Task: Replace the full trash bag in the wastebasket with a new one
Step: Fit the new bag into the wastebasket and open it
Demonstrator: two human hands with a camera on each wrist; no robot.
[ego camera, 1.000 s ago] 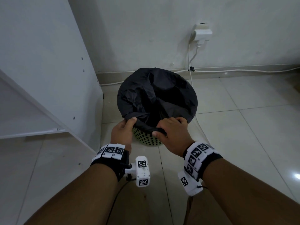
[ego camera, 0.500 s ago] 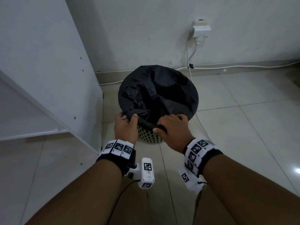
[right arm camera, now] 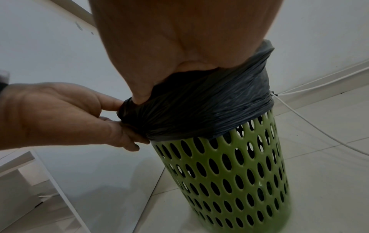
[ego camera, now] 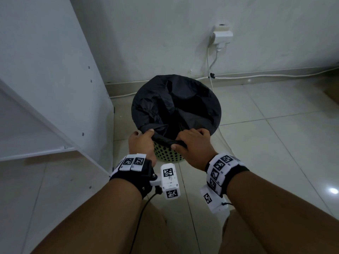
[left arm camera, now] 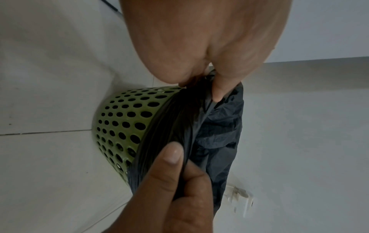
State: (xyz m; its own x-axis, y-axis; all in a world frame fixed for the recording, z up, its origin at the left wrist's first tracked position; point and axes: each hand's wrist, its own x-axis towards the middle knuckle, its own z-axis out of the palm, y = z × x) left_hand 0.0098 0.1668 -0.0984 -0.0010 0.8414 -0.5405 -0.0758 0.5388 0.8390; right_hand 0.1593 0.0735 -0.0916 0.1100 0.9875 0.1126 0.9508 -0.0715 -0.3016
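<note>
A green perforated wastebasket [ego camera: 166, 155] [left arm camera: 119, 126] [right arm camera: 229, 173] stands on the tiled floor near the wall. A black trash bag [ego camera: 176, 107] [left arm camera: 217, 126] [right arm camera: 209, 107] lines it, its hem folded down over the rim. My left hand [ego camera: 142, 143] [left arm camera: 199, 82] [right arm camera: 123, 119] pinches the bunched hem at the near left of the rim. My right hand [ego camera: 192, 145] [left arm camera: 179, 165] [right arm camera: 159, 88] grips the same hem just to the right, thumb on the outside fold. What lies inside the bag is hidden.
A white shelf unit [ego camera: 55, 88] stands close on the left of the basket. A wall socket with an adapter [ego camera: 222, 36] sits above, and its white cable [ego camera: 211, 70] drops down the wall and trails across the floor tiles [ego camera: 275, 143] right of the basket.
Both hands keep hold of the bag's near hem and have barely shifted at the rim. The basket has stayed in place.
</note>
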